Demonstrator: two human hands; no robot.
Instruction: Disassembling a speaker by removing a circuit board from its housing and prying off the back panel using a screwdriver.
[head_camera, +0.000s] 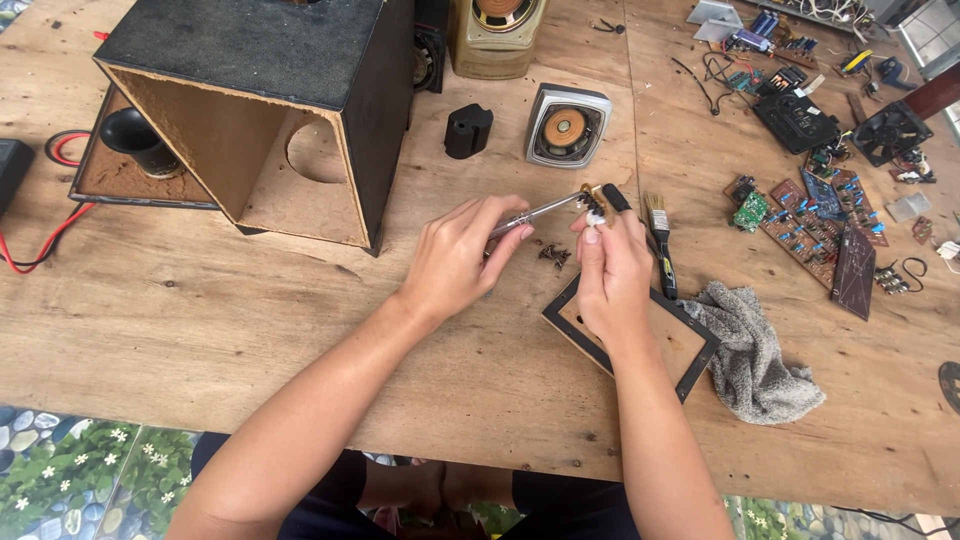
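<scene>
Left hand (455, 262) aims screwdriver (535, 213); right hand (612, 272) pinches small part (594, 203)

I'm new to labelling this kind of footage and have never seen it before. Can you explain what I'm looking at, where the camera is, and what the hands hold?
There is no machine here: a person works with two bare hands. The single picture comes from a camera worn on their head, looking down at a wooden table.

The left hand holds a metal-shafted tool, likely a screwdriver, in a closed grip. The right hand pinches a small brownish part at the tool's tip.

Under the right hand lies a framed rectangular panel, with a grey cloth and a small brush beside it. Further off are an open speaker box, a small grey speaker, some loose screws and circuit boards.
</scene>
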